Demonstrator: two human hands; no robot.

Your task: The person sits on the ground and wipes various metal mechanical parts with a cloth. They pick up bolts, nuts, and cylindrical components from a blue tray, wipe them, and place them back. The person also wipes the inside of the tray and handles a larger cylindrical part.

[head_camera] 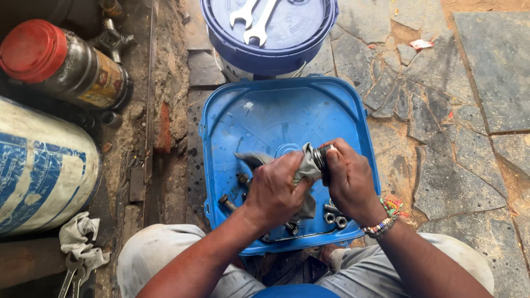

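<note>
Head view: both hands [276,190] [348,179] rub grey cloth [303,168] on metal part [321,156].

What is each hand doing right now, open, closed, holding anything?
Left hand: closed on a crumpled grey cloth rag, pressed against the part.
Right hand: closed on a small dark cylindrical metal part.

Bare forearms, no sleeves. Right hand [349,179] had a multicoloured beaded bracelet [385,218] at the wrist; left hand [274,190] wore nothing. Light grey, dirt-smudged trousers [160,251] covered both knees.
</note>
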